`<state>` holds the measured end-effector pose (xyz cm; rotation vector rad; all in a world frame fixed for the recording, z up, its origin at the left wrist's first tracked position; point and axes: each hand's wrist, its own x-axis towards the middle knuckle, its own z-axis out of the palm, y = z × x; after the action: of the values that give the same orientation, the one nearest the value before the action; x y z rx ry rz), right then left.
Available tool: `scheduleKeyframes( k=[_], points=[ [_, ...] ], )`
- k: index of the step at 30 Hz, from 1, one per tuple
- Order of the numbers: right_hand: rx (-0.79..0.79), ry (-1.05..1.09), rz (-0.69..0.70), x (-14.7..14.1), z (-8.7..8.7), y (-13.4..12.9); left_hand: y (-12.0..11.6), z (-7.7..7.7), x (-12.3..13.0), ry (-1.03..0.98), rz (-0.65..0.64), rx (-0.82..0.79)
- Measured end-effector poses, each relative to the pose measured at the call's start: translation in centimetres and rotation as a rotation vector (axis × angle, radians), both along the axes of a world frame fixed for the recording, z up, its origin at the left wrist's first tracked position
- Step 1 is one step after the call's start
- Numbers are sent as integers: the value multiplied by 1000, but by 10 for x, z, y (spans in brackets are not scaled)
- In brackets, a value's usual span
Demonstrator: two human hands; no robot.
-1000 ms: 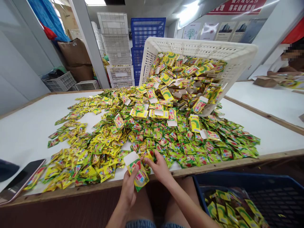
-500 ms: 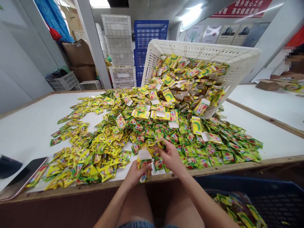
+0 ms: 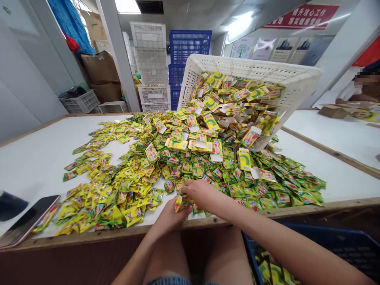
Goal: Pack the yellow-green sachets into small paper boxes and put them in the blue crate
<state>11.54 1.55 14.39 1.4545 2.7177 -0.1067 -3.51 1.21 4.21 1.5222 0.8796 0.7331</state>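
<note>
Just above the table's front edge, my left hand (image 3: 170, 215) is closed around a small yellow printed carton (image 3: 178, 203), held upright and tilted. My right hand (image 3: 203, 194) is over the carton's top, its fingers bent down and pressed together. Whatever lies between those fingertips is hidden by the hand. Behind both hands spread small shiny packets, a green heap (image 3: 213, 170) in the middle and right, and a yellow heap (image 3: 109, 198) on the left. Several open cartons, such as a yellow one (image 3: 244, 159), rest on top of the packets.
A tipped white basket (image 3: 297, 79) spills cartons onto the table (image 3: 38, 146). A phone (image 3: 32, 221) and dark cup (image 3: 12, 206) are at the left. Below right stands a blue crate (image 3: 320, 233) with packages inside. Another person (image 3: 363, 89) sits far right, near a cardboard box (image 3: 335, 110).
My right hand, which held a yellow-green packet beside the carton, has moved left onto the carton's top. The carton in my left hand has tilted and its white flap is now covered.
</note>
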Motion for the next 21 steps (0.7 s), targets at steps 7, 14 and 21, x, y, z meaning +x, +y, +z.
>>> scheduleKeyframes(
  k=[7,14,21],
  points=[
    [132,-135,192,-8,-2,-2,-1,-3,-4,-18,16,-32],
    [58,-91,32,1,0,-1,-2,0,-3,-60,40,-55],
    [-36,-131,-17,-10,8,-5,-5,1,2,-6,49,-11]
  ],
)
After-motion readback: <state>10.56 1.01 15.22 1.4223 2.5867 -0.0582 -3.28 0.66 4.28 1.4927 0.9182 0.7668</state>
